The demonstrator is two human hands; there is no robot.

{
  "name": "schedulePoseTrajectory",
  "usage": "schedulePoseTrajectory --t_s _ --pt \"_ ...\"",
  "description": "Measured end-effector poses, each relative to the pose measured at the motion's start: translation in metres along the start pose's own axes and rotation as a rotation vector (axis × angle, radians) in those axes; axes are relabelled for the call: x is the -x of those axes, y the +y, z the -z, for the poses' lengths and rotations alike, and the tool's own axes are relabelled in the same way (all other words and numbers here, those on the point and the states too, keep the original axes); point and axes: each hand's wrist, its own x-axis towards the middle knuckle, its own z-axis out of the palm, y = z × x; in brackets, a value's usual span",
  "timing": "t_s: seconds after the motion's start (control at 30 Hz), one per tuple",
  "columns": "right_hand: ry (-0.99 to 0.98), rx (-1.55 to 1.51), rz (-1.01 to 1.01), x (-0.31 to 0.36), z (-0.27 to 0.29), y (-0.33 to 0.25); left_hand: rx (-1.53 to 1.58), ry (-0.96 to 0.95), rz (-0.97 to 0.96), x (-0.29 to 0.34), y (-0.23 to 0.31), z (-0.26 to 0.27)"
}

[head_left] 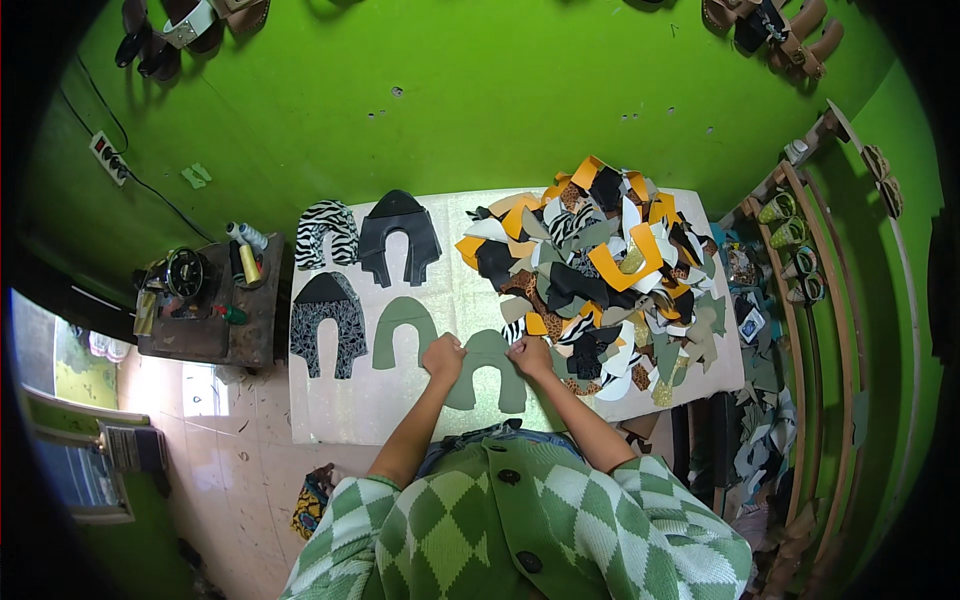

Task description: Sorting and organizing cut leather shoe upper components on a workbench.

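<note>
Two hands, two green arches, three other arches, one scrap heap, one power strip

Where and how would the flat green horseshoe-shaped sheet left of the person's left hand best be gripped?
The flat green horseshoe-shaped sheet is probably best pinched at the lower end of its left leg, coming from the person's side: it lies flat, legs pointing that way, and that end borders open pale tabletop.

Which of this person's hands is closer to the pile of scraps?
Right. The right hand is beside the pile, at its lower left; the left hand is farther left, across the green piece between them.
</note>
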Motion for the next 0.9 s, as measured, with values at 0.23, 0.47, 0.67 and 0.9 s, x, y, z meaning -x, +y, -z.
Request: schedulePoseTrajectory --t_s 0.23,0.47,0.67,0.9 --pt "-0.036 0.023 -0.006 -0.005 0.003 0.004 0.076 -0.023 -0.054 -0.001 -0.007 -0.001" --pt "-0.076 0.029 -0.04 -0.01 0.007 0.001 0.201 -0.071 -0.109 -0.003 -0.019 0.002" --pt "-0.116 -0.02 0.047 -0.022 -0.001 -0.019 0.309 0.023 -0.21 -0.005 -0.039 0.018" --pt "-0.4 -0.37 0.049 -0.041 -0.037 -0.079 0.351 -0.031 -0.195 -0.04 -0.091 0.081"
